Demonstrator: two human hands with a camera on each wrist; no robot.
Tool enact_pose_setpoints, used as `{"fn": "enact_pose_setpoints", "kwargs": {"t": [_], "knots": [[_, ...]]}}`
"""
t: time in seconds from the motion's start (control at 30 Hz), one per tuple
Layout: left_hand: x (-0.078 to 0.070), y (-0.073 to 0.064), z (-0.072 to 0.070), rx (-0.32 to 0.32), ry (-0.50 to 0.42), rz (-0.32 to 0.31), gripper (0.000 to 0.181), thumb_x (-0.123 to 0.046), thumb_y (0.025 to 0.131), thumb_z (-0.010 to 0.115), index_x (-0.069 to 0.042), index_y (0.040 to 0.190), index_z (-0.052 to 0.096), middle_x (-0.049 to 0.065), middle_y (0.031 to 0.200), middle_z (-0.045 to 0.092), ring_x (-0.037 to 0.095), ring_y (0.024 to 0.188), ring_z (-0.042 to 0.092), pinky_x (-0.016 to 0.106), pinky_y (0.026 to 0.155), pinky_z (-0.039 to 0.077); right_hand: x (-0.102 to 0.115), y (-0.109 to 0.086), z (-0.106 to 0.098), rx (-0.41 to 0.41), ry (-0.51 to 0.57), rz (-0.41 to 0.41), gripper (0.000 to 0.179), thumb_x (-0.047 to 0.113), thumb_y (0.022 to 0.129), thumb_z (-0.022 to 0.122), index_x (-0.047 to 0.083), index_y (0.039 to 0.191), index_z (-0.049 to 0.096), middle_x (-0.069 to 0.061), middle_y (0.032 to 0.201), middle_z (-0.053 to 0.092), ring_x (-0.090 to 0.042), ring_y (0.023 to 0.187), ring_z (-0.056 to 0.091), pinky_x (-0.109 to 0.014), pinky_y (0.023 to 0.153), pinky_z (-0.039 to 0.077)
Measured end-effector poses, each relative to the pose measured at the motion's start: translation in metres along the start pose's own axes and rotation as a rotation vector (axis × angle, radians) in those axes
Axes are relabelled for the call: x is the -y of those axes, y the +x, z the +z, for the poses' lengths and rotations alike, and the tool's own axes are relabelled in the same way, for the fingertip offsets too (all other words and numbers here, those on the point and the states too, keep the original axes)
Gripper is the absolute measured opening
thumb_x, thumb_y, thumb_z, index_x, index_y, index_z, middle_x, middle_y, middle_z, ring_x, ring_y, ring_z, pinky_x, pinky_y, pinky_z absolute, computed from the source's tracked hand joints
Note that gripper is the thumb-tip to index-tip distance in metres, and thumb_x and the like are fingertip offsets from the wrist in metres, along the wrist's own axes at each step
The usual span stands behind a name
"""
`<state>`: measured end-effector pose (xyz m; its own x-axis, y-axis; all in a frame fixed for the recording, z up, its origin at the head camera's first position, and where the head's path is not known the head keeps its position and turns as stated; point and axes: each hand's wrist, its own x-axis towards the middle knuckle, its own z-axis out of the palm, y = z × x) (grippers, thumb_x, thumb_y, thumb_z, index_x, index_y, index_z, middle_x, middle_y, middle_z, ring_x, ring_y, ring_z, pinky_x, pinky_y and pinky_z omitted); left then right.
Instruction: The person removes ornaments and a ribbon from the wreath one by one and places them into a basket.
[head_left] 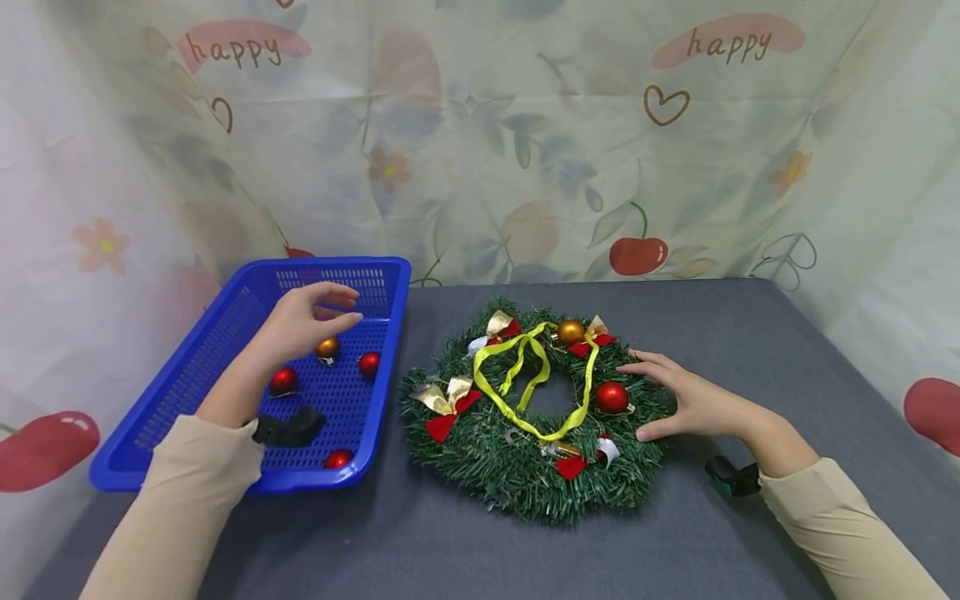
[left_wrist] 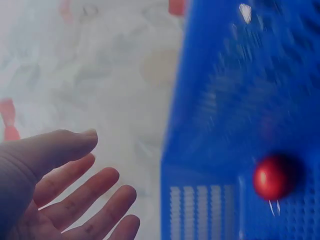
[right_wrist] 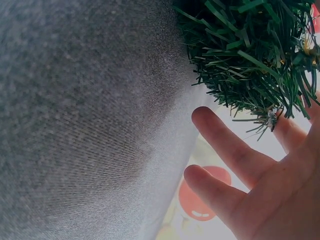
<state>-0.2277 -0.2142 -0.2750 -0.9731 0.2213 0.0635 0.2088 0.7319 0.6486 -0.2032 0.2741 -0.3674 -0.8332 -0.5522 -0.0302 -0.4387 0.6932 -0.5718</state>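
A green wreath [head_left: 487,467] lies on the grey table, dressed with gold-and-red bows [head_left: 447,404], a red ball ornament [head_left: 612,397], a gold ball ornament [head_left: 571,332] and a yellow ribbon [head_left: 491,392]. My right hand [head_left: 693,400] is at the wreath's right edge, fingers spread around its outer needles. Over the blue basket [head_left: 386,400] hovers my left hand [head_left: 307,321], nothing between its loosely bent fingers and thumb. Below it in the basket are a gold ball [head_left: 327,348] and red balls [head_left: 284,381]. The left wrist view shows the fingers apart, with a red ball [left_wrist: 274,177] beside them.
The grey table [head_left: 465,542] runs back to a printed curtain [head_left: 465,167] with hearts and cherries. Curtain also hangs on both sides. The basket's raised rim [head_left: 300,482] stands left of the wreath, with a narrow strip of table between them.
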Motion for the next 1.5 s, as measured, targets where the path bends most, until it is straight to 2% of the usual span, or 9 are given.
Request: {"fn": "enact_pose_setpoints", "kwargs": {"t": [0.2,0.4,0.57,0.73,0.97,1.2,1.33,1.5], "knots": [[-0.027,-0.002,0.015,0.008,-0.039,0.112,0.036,-0.021,0.091,0.061,-0.006,0.123,0.057,0.019,0.123,0.060,0.036,0.111,0.060,0.047,0.089,0.051,0.000,0.000,0.001,0.000,0.000,-0.003,0.079,0.038,0.075,0.076,0.013,0.140,0.040,-0.023,0.152,0.017,-0.046,0.132,0.029,-0.064,0.096,0.037],[-0.053,-0.004,0.033,0.050,-0.044,0.208,0.033,-0.019,0.089,0.062,-0.009,0.121,0.059,0.012,0.121,0.062,0.029,0.108,0.063,0.043,0.088,0.052,0.000,-0.001,0.001,0.000,0.002,-0.002,0.078,0.038,0.075,0.076,0.013,0.140,0.040,-0.023,0.152,0.017,-0.046,0.132,0.030,-0.063,0.096,0.037],[-0.072,-0.006,0.049,0.114,-0.058,0.289,0.032,-0.019,0.090,0.062,-0.010,0.121,0.060,0.011,0.121,0.062,0.026,0.106,0.064,0.042,0.088,0.052,0.000,-0.001,0.001,0.000,0.005,0.000,0.078,0.038,0.075,0.076,0.013,0.140,0.040,-0.023,0.152,0.016,-0.046,0.132,0.030,-0.063,0.095,0.037],[-0.088,-0.003,0.069,0.198,-0.064,0.342,0.030,-0.020,0.091,0.061,-0.011,0.119,0.060,0.008,0.120,0.063,0.023,0.105,0.063,0.041,0.091,0.051,0.000,-0.001,0.001,-0.002,0.003,0.003,0.078,0.039,0.075,0.076,0.013,0.140,0.040,-0.023,0.152,0.016,-0.046,0.132,0.029,-0.063,0.096,0.037],[-0.109,0.010,0.097,0.247,-0.016,0.388,0.030,-0.021,0.090,0.061,-0.012,0.119,0.061,0.005,0.119,0.063,0.021,0.106,0.062,0.037,0.092,0.050,0.000,-0.001,0.001,-0.003,0.008,0.005,0.078,0.039,0.075,0.076,0.013,0.140,0.040,-0.023,0.152,0.016,-0.046,0.132,0.029,-0.063,0.096,0.037],[-0.121,0.031,0.122,0.271,0.006,0.423,0.031,-0.019,0.091,0.061,-0.010,0.120,0.059,0.006,0.117,0.063,0.021,0.103,0.062,0.034,0.090,0.050,0.000,-0.001,0.001,0.000,0.007,-0.001,0.078,0.037,0.076,0.076,0.013,0.140,0.040,-0.023,0.152,0.016,-0.046,0.133,0.028,-0.063,0.096,0.037],[-0.129,0.043,0.131,0.285,-0.001,0.404,0.031,-0.019,0.092,0.060,-0.010,0.121,0.058,0.008,0.115,0.063,0.020,0.102,0.062,0.028,0.086,0.049,-0.001,0.000,0.001,0.001,0.005,0.002,0.077,0.037,0.076,0.076,0.013,0.140,0.040,-0.023,0.152,0.017,-0.046,0.132,0.029,-0.063,0.096,0.037],[-0.135,0.060,0.141,0.278,0.030,0.381,0.029,-0.019,0.091,0.060,-0.010,0.119,0.059,0.008,0.113,0.065,0.021,0.098,0.063,0.028,0.082,0.051,-0.001,0.000,0.001,0.004,0.006,0.007,0.078,0.037,0.076,0.076,0.013,0.140,0.040,-0.023,0.152,0.017,-0.046,0.132,0.029,-0.063,0.096,0.037]]}}
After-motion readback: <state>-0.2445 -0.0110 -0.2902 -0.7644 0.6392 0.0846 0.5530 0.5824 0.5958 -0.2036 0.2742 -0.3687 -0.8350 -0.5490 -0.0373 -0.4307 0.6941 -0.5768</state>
